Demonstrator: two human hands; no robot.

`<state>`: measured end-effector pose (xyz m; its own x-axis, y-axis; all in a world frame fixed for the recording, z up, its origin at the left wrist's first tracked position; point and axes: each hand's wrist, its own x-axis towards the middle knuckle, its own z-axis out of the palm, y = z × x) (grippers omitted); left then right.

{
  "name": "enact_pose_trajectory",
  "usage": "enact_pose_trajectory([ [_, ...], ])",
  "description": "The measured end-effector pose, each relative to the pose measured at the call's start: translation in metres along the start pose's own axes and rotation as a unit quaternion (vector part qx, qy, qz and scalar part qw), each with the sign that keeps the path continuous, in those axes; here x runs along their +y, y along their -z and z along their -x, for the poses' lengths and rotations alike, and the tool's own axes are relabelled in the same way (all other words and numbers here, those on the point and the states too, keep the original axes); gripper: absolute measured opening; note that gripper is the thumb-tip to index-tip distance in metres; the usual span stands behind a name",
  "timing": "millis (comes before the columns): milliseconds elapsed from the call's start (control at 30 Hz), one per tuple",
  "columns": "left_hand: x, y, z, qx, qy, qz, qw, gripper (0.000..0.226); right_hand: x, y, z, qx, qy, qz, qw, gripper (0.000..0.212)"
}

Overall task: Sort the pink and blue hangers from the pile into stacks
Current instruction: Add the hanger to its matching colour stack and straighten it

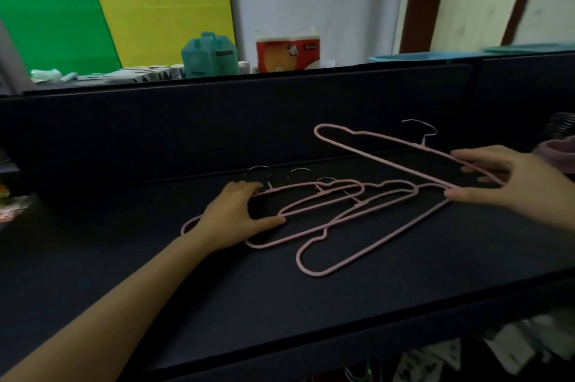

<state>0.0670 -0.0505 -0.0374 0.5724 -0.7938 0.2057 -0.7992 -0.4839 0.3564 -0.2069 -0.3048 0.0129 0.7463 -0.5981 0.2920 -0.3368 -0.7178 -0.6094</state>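
Three pink hangers (351, 220) lie overlapping on the dark table (217, 304), their metal hooks pointing to the back. My left hand (236, 220) rests on the left end of this stack, fingers spread across the wires. A further pink hanger (382, 153) hangs tilted above the table, its hook up at the back. My right hand (504, 179) pinches its right end between thumb and fingers. No blue hanger is in sight.
A dark back panel (217, 120) rises behind the table. Beyond it stand a teal container (210, 55), a red and white tissue pack (287, 52), and green and yellow boards (109, 8). A pink cloth (560, 153) lies at the right edge.
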Motion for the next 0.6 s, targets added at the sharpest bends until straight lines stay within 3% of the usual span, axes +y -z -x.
enact_pose_trajectory([
  [300, 0.014, 0.006, 0.006, 0.066, -0.065, 0.002, 0.996, 0.081, 0.011, 0.01, 0.043, 0.054, -0.009, 0.002, 0.999, 0.088],
  [600, 0.103, 0.001, -0.007, 0.083, -0.173, -0.024, 0.981, 0.085, 0.057, 0.058, 0.081, 0.099, -0.009, -0.045, 0.994, 0.083],
])
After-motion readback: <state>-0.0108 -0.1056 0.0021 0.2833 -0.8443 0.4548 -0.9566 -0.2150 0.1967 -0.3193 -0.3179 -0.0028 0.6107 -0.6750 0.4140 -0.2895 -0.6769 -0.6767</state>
